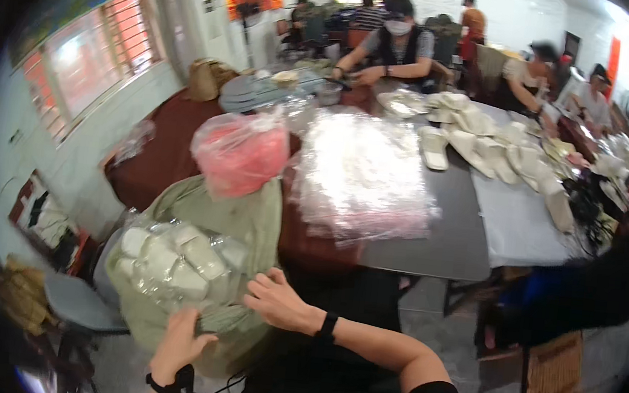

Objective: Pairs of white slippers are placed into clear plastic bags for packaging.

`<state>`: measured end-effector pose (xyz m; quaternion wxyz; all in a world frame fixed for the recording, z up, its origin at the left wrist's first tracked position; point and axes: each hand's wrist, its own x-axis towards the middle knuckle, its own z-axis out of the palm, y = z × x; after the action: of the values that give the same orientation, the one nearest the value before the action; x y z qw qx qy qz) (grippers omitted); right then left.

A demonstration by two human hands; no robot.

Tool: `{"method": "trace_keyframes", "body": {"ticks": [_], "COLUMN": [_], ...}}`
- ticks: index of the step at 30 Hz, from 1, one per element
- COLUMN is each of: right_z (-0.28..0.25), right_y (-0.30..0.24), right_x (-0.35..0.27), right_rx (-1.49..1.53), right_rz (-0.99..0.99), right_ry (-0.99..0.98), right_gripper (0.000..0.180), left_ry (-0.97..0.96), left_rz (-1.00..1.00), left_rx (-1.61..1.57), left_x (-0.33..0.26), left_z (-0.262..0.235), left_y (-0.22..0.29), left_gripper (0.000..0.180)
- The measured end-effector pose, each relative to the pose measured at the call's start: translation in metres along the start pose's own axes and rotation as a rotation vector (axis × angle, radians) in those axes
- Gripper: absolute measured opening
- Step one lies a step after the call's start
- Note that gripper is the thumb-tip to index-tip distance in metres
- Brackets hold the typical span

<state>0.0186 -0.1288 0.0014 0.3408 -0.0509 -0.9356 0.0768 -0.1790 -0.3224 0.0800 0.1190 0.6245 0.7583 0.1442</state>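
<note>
Lower centre, the left hand (184, 333), thumb apart, and right hand (279, 299), fingers half curled, meet the rim of the green sack (256, 210); I cannot tell whether either grips. Left of centre, bagged white items (185, 266) fill its mouth, apparently packed but not yet closed in. Farther, upper right, loose white slippers (473, 147) remain unbagged on the bench (511, 234).

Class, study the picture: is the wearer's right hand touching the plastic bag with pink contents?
Apart. In the head view, green cloth of the sack shows between the right hand and the pink-filled bag.
</note>
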Motion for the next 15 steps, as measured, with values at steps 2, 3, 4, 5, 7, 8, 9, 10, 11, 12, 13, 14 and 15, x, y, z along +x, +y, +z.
{"method": "trace_keyframes", "body": {"ticks": [2,3,4,5,7,8,9,10,11,12,13,14,15], "right_z": [-0.014,-0.021,-0.027,-0.034,-0.059,-0.068,-0.072,-0.08,-0.088,-0.096,-0.102,-0.108,-0.114], "right_y": [0.011,0.016,0.022,0.028,0.048,0.058,0.079,0.093,0.104,0.115,0.124,0.131,0.136], "right_x": [-0.007,-0.012,-0.016,-0.021,-0.033,-0.04,-0.056,-0.069,-0.083,-0.096,-0.112,-0.13,-0.148], "right_rx": [0.008,-0.024,-0.002,0.02,-0.104,-0.201,-0.246,-0.305,-0.397,-0.488,-0.511,-0.51,-0.503], "right_rz": [0.062,0.082,0.106,0.128,0.231,0.32,0.42,0.559,0.653,0.748,0.765,0.858,0.956], "right_ry": [-0.047,-0.047,0.019,0.086,0.059,0.034,0.05,0.017,0.018,0.02,0.026,-0.1,-0.223], "right_gripper": [0.023,0.023,0.037,0.051,0.064,0.078,0.084,0.081,0.079,0.077,0.077,0.076,0.074], "left_ry": [0.121,0.264,0.264,0.282,0.216,0.215,0.173,0.134,0.075,0.067,0.018,-0.032,-0.06], "left_rz": [0.146,0.235,0.266,0.362,0.482,0.501,0.643,0.779,0.857,0.888,0.931,0.975,0.999], "left_rx": [0.033,0.08,0.066,-0.039,-0.232,-0.244,-0.271,-0.295,-0.29,-0.297,-0.311,-0.324,-0.307], "left_x": [0.023,0.035,0.046,0.057,0.073,0.082,0.096,0.107,0.118,0.127,0.136,0.146,0.158], "left_z": [-0.011,-0.016,-0.017,-0.016,-0.017,-0.012,-0.004,0.003,0.01,0.018,0.027,0.037,0.046], "left_y": [0.031,0.047,0.059,0.071,0.102,0.115,0.13,0.143,0.154,0.167,0.179,0.189,0.196], "left_gripper": [0.061,0.063,0.063,0.065,0.067,0.067,0.067,0.067,0.07,0.07,0.071,0.072,0.074]}}
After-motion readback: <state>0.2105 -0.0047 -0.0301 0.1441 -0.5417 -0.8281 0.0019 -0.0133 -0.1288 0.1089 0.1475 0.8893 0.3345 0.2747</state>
